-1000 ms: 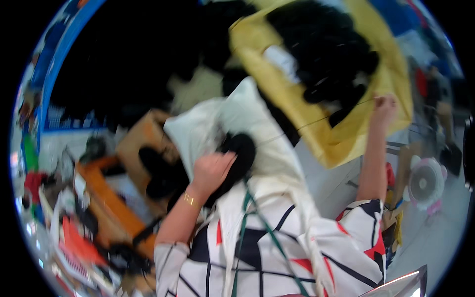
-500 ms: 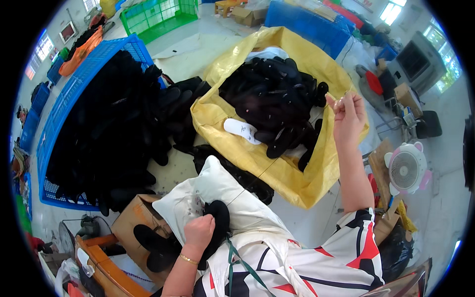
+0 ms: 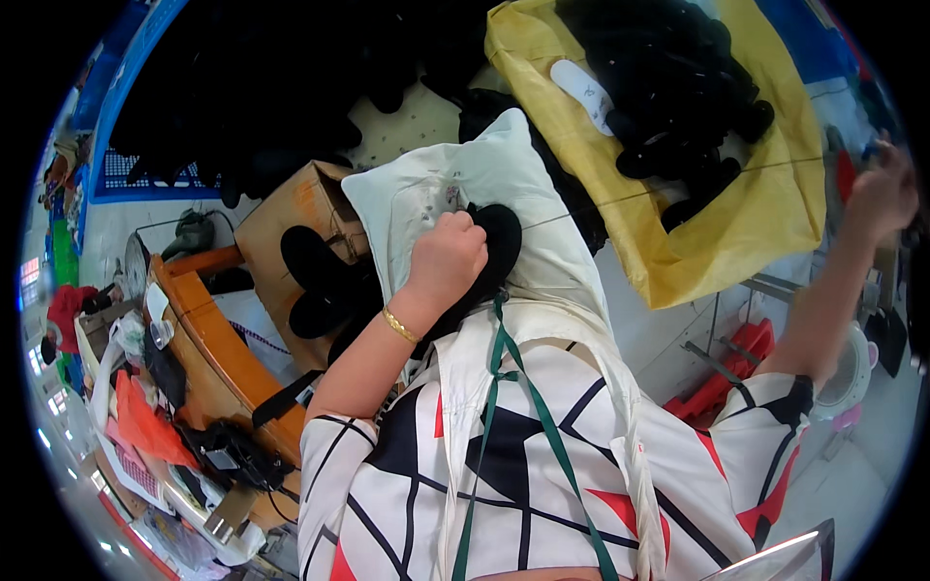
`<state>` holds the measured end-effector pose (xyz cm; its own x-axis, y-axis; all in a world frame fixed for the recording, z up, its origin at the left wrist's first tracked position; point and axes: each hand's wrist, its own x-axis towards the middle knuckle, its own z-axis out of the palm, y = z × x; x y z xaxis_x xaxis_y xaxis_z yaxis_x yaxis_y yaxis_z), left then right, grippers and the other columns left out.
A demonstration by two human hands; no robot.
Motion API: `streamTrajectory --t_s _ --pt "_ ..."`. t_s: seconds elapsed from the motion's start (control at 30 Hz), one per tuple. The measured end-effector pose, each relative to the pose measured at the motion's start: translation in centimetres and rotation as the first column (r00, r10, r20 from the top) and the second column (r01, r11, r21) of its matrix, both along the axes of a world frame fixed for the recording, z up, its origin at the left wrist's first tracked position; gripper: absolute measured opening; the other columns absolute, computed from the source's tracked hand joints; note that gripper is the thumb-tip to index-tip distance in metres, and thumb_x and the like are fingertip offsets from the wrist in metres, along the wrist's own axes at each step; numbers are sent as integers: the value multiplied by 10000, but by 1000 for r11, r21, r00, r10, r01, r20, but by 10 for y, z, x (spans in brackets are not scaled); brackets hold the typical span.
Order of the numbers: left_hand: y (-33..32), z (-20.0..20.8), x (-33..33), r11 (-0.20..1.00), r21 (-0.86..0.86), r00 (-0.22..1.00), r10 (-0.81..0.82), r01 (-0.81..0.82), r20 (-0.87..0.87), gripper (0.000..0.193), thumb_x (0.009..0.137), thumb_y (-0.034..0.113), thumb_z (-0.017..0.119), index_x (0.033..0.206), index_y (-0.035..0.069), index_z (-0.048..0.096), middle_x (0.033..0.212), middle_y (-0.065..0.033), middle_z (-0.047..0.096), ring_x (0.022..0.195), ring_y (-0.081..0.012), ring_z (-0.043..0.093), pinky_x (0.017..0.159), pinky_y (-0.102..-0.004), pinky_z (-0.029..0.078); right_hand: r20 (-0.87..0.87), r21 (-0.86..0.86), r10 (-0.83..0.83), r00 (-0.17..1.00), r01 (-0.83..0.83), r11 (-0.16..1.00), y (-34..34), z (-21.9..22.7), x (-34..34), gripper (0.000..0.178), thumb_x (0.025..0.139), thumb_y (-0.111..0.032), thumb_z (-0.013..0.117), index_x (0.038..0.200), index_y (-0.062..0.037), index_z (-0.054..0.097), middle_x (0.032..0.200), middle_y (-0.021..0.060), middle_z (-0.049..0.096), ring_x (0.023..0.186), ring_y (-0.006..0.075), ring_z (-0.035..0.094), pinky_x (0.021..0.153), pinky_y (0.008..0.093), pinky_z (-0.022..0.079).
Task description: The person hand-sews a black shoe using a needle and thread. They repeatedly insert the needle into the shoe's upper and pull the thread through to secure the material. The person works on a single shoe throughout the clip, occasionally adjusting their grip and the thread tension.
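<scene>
On my lap lies a white cushion [image 3: 397,194], and over it my left hand [image 3: 448,254] is closed round a black shoe [image 3: 502,237]. The shoe's rounded end sticks out past my fingers; the rest is partly hidden by my hand and forearm. My right hand [image 3: 883,189] is raised far out to the right, smeared by motion. A thin dark thread [image 3: 697,182] runs taut from near the shoe across the yellow sack toward my right fingers, which look pinched. Beside my left forearm are more black shoes [image 3: 312,259], rounded ends outward.
Ahead right stands an open yellow sack [image 3: 668,276] holding black shoes and a white insole [image 3: 583,95]. A blue crate [image 3: 114,179] heaped with black shoes is ahead left. To my left are a cardboard box [image 3: 281,218] and a wooden chair [image 3: 208,324]; a fan [image 3: 845,378] stands right.
My right hand has swung outward to the right, from above the sack's edge to beyond it. My left hand keeps its grip on the shoe. The whole view has tilted down toward my lap.
</scene>
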<state>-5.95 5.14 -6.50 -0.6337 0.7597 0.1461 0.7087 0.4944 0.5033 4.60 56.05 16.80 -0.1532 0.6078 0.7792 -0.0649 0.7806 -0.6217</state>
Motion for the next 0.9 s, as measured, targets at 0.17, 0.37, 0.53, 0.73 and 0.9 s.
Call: streamTrajectory --t_s 0.17,0.37,0.53,0.73,0.9 --pt "-9 -12 -7 977 91 917 147 -193 370 136 826 169 669 782 40 662 783 -89 601 768 -293 616 650 -391 499 344 -452 681 646 -522 723 -136 -111 -38 71 988 -73 580 1005 -49 645 980 11 648 876 127 624 818 255 515" --pt "-15 -30 -14 954 134 767 127 -268 629 180 862 173 673 835 -4 688 798 -95 641 739 -229 609 670 -328 481 901 -278 433 -10 -779 562 -265 -199 -38 96 848 -66 620 939 -82 646 883 86 600 847 292 614 720 382 508" --pt "-19 -45 -16 931 118 624 133 -345 770 188 890 179 689 861 -6 701 797 -21 669 707 -97 570 668 -251 461 935 -258 348 -73 -814 521 -306 -217 -45 76 831 -93 603 902 -69 593 896 79 581 896 268 627 692 386 527" --pt "-19 -41 -18 893 56 355 119 -446 927 167 908 212 682 889 49 715 816 19 682 694 -35 550 597 -197 428 904 -349 422 -76 -701 622 -325 -183 -32 362 876 -389 636 815 -33 644 791 121 654 748 316 669 615 425 523" --pt "-16 -30 -20 869 45 298 120 -492 947 144 878 128 686 859 -11 721 800 -26 700 730 -75 607 687 -229 487 776 -597 249 -579 -547 588 -358 -207 -19 571 889 -576 546 805 -41 727 788 187 695 745 352 680 665 470 521"
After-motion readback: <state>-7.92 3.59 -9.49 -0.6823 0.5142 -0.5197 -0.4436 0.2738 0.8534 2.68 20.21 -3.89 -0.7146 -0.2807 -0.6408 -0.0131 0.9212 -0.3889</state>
